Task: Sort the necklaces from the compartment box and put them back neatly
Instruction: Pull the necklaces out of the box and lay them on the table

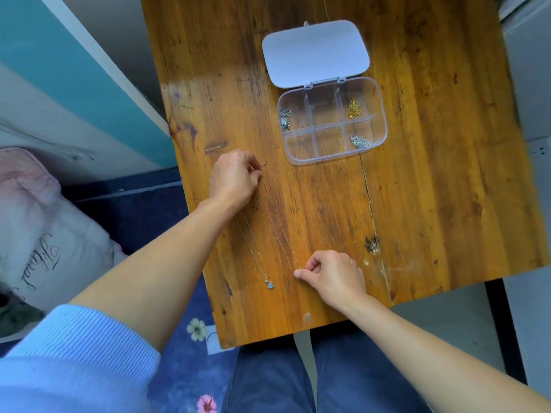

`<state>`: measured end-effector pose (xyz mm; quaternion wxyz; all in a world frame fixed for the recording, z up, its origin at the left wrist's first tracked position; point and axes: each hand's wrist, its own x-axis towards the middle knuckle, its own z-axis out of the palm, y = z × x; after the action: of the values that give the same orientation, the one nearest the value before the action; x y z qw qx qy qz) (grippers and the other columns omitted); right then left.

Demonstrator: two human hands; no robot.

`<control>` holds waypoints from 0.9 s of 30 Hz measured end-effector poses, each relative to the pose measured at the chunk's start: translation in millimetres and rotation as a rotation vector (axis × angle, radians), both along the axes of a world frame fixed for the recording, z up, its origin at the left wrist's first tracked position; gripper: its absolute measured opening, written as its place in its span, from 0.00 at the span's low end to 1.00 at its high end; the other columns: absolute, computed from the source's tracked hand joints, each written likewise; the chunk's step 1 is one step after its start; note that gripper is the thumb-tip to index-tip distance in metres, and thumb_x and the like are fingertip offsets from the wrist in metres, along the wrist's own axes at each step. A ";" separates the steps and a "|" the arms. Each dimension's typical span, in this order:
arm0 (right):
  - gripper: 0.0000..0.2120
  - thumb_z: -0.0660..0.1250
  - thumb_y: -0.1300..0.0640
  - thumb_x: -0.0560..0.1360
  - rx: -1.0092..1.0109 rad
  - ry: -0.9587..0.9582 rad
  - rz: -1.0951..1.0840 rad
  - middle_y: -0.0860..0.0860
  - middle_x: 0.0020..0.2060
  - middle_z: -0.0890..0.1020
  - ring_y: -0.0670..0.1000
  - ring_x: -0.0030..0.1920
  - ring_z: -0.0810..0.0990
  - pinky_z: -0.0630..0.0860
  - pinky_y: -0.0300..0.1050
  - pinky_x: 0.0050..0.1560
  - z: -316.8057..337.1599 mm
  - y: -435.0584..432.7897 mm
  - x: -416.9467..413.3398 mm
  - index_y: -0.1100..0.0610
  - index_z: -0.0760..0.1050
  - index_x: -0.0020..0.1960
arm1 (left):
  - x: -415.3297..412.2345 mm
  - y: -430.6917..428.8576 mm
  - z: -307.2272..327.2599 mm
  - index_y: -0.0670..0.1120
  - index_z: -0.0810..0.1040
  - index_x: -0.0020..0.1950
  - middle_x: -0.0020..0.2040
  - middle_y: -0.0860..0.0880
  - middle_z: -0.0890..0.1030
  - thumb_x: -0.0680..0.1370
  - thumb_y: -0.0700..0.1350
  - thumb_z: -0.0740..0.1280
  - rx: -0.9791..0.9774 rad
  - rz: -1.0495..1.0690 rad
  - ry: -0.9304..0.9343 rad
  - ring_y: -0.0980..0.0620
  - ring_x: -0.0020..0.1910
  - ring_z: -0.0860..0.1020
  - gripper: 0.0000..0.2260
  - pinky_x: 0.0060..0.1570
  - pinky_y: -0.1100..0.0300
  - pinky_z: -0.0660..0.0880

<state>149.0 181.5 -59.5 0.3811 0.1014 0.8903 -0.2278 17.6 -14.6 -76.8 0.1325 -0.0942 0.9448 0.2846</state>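
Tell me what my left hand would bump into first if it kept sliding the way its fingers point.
The left hand points up and right, so after the rose-gold chain end it pinches, it would probably meet the near wall of the clear compartment box.

Bare wooden table (432, 189) lies open right of the compartment box (332, 120); near of it, two stretched necklaces and both hands block the left.

Premises: a home, evidently a bedroom. A small worn wooden tabletop (417, 174) stands beside a bed with blue floral bedding (190, 338). A pink pillow (26, 186) and an embroidered cushion (50, 257) lie against a teal-and-white wall (59, 55).
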 end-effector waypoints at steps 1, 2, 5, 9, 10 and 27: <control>0.13 0.72 0.39 0.70 -0.008 0.008 0.010 0.43 0.34 0.82 0.48 0.41 0.81 0.78 0.46 0.45 3.6 3.9 -6.4 0.49 0.79 0.39 | -0.5 -1.0 1.2 0.45 0.83 0.50 0.48 0.46 0.82 0.75 0.44 0.70 0.014 0.013 0.005 0.47 0.48 0.79 0.06 0.47 0.52 0.78; 0.13 0.71 0.39 0.71 -0.016 0.032 0.009 0.42 0.33 0.81 0.48 0.41 0.80 0.78 0.46 0.44 8.0 8.5 -16.2 0.48 0.79 0.39 | -1.6 -1.9 2.0 0.45 0.82 0.50 0.47 0.46 0.82 0.76 0.45 0.70 0.032 0.030 0.012 0.47 0.47 0.78 0.06 0.46 0.53 0.77; 0.09 0.71 0.42 0.71 -0.027 0.234 -0.076 0.44 0.35 0.83 0.52 0.41 0.81 0.77 0.48 0.44 23.3 22.6 -64.7 0.47 0.81 0.40 | -9.5 -1.3 5.9 0.44 0.83 0.48 0.45 0.45 0.83 0.76 0.48 0.68 0.123 0.131 0.038 0.46 0.46 0.79 0.08 0.46 0.52 0.78; 0.05 0.71 0.50 0.73 -0.103 0.472 -0.098 0.49 0.40 0.85 0.53 0.44 0.82 0.78 0.50 0.48 37.4 20.9 -148.2 0.51 0.84 0.43 | -23.1 11.0 7.3 0.44 0.83 0.44 0.40 0.46 0.84 0.76 0.51 0.69 0.321 0.239 -0.035 0.45 0.42 0.81 0.10 0.44 0.52 0.79; 0.05 0.71 0.52 0.73 -0.110 0.503 -0.060 0.49 0.40 0.85 0.51 0.44 0.81 0.78 0.49 0.48 38.2 15.5 -168.8 0.52 0.84 0.44 | -24.0 16.0 6.5 0.45 0.83 0.43 0.38 0.46 0.83 0.75 0.51 0.69 0.389 0.255 -0.076 0.45 0.40 0.81 0.10 0.43 0.51 0.79; 0.07 0.69 0.50 0.73 0.144 0.524 0.600 0.54 0.46 0.84 0.59 0.49 0.81 0.74 0.50 0.42 0.5 -47.4 -258.7 0.50 0.83 0.48 | -24.1 22.0 -0.7 0.47 0.82 0.45 0.37 0.48 0.80 0.74 0.50 0.72 0.636 0.279 -0.223 0.53 0.33 0.78 0.07 0.34 0.60 0.74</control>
<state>-109.7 134.1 -59.0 0.1827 -0.1979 0.9611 -0.0615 -6.6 7.3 -77.5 0.2175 -0.2066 0.7668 0.5675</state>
